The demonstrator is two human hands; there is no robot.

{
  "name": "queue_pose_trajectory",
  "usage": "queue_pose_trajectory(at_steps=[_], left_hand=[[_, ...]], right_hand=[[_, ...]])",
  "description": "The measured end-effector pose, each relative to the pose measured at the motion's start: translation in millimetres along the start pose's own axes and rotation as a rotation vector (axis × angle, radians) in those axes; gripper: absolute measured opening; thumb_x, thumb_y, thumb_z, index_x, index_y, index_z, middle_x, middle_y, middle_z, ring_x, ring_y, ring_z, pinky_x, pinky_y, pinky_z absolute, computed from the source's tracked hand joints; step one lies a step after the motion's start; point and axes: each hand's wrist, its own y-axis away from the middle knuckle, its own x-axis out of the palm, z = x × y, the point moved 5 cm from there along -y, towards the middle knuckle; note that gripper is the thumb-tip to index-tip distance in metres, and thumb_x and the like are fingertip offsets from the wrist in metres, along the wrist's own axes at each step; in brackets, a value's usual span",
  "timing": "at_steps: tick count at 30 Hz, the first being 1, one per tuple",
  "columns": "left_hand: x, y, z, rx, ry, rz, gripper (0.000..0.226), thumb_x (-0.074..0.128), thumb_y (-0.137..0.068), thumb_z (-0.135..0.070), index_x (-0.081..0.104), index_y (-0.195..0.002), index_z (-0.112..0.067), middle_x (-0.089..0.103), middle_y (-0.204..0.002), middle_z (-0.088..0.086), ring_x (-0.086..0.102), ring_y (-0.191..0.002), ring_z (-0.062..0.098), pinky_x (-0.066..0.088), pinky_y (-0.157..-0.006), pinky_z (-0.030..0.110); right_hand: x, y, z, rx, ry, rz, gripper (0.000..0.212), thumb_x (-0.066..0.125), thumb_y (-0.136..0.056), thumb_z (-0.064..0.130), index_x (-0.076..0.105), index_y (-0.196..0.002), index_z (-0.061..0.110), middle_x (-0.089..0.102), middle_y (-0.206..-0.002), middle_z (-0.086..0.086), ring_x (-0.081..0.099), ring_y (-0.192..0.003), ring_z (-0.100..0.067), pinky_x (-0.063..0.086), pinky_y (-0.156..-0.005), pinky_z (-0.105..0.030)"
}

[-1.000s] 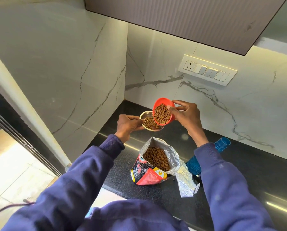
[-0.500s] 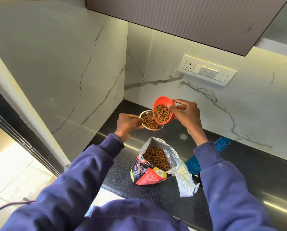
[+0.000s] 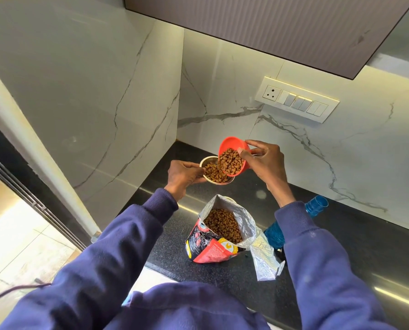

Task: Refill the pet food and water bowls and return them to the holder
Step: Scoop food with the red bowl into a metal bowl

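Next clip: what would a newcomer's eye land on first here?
A tilted orange plastic cup in the right hand pours brown kibble into a small steel bowl held by the left hand, above the black counter. Below them stands an open foil kibble bag, a blue plastic bottle beside it.

Counter (image 3: 353,246) was bounded by side wall (image 3: 91,91) at left, back wall (image 3: 222,91) behind, cabinet (image 3: 294,25) overhead. Open food bag (image 3: 210,248) stood near the front edge, blue bottle (image 3: 275,234) just beside it at right. Left hand (image 3: 184,172) with steel bowl (image 3: 216,175) and right hand (image 3: 263,160) with red cup (image 3: 233,158) occupied the air over the corner. Bare counter lay right of the bottle and between bag and back wall.
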Motion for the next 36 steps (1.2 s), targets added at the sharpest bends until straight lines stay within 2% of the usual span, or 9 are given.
queue_pose_trajectory(at_steps=[3,6,9,12,18,28,31,36], left_hand=[[0.0,-0.7,0.0,0.001,-0.003,-0.002,0.021,0.077,-0.084,0.002,0.074,-0.104,0.009,0.076,-0.1,0.022,0.079,-0.085,0.029,0.066,-0.074,0.037],[0.9,-1.2,0.5,-0.001,-0.003,-0.002,0.021,0.077,-0.084,0.002,0.074,-0.104,0.009,0.076,-0.1,0.022,0.079,-0.086,0.029,0.066,-0.078,0.04],[1.8,-1.5,0.8,-0.005,-0.008,0.002,0.022,0.077,-0.084,0.002,0.074,-0.105,0.008,0.076,-0.101,0.022,0.079,-0.087,0.029,0.065,-0.082,0.043],[1.6,-1.4,1.4,-0.01,0.005,0.0,0.023,0.078,-0.084,0.003,0.073,-0.106,0.008,0.076,-0.102,0.023,0.079,-0.087,0.03,0.065,-0.084,0.044],[0.8,-1.1,1.2,-0.009,0.014,-0.004,0.023,0.077,-0.084,0.003,0.073,-0.106,0.009,0.075,-0.103,0.024,0.079,-0.089,0.031,0.064,-0.086,0.045],[1.4,0.7,0.1,-0.002,0.009,0.002,0.021,0.076,-0.085,0.002,0.073,-0.106,0.007,0.076,-0.102,0.022,0.079,-0.087,0.029,0.066,-0.077,0.037],[1.1,0.3,0.9,-0.003,0.011,0.0,0.021,0.076,-0.085,0.002,0.073,-0.105,0.007,0.076,-0.102,0.022,0.079,-0.087,0.029,0.066,-0.08,0.04],[0.9,-1.1,1.8,-0.009,0.015,-0.002,0.022,0.076,-0.085,0.003,0.073,-0.106,0.007,0.076,-0.102,0.023,0.079,-0.088,0.029,0.064,-0.086,0.044]], right_hand=[[-0.3,-1.7,-0.6,-0.007,0.006,-0.006,0.051,0.08,-0.088,0.03,0.067,-0.134,0.013,0.073,-0.124,-0.014,0.072,-0.105,-0.021,0.059,-0.078,-0.024],[-0.1,-3.3,-0.4,-0.019,0.014,-0.009,0.05,0.079,-0.088,0.03,0.067,-0.134,0.013,0.073,-0.124,-0.014,0.069,-0.097,-0.012,0.057,-0.075,-0.02],[-0.3,-3.8,-0.8,-0.011,0.012,-0.013,0.05,0.079,-0.089,0.028,0.067,-0.134,0.014,0.073,-0.124,-0.015,0.068,-0.096,-0.011,0.061,-0.078,-0.028],[-0.4,-3.5,-1.6,0.008,-0.006,-0.004,0.049,0.08,-0.088,0.028,0.067,-0.134,0.015,0.073,-0.123,-0.015,0.073,-0.101,-0.019,0.064,-0.085,-0.041],[-0.1,-4.5,-1.2,0.001,0.007,-0.007,0.049,0.08,-0.088,0.028,0.067,-0.134,0.014,0.073,-0.124,-0.015,0.073,-0.103,-0.023,0.063,-0.088,-0.044],[1.2,-5.5,0.2,-0.034,0.02,-0.005,0.051,0.08,-0.088,0.029,0.066,-0.135,0.013,0.073,-0.123,-0.015,0.074,-0.104,-0.024,0.058,-0.08,-0.025],[1.7,-6.1,-0.7,-0.035,0.023,0.001,0.051,0.079,-0.089,0.028,0.066,-0.135,0.013,0.073,-0.123,-0.015,0.073,-0.105,-0.024,0.055,-0.076,-0.019],[1.8,-6.0,0.2,-0.047,0.026,0.001,0.052,0.08,-0.088,0.029,0.066,-0.135,0.013,0.073,-0.122,-0.015,0.073,-0.106,-0.024,0.056,-0.078,-0.021]])
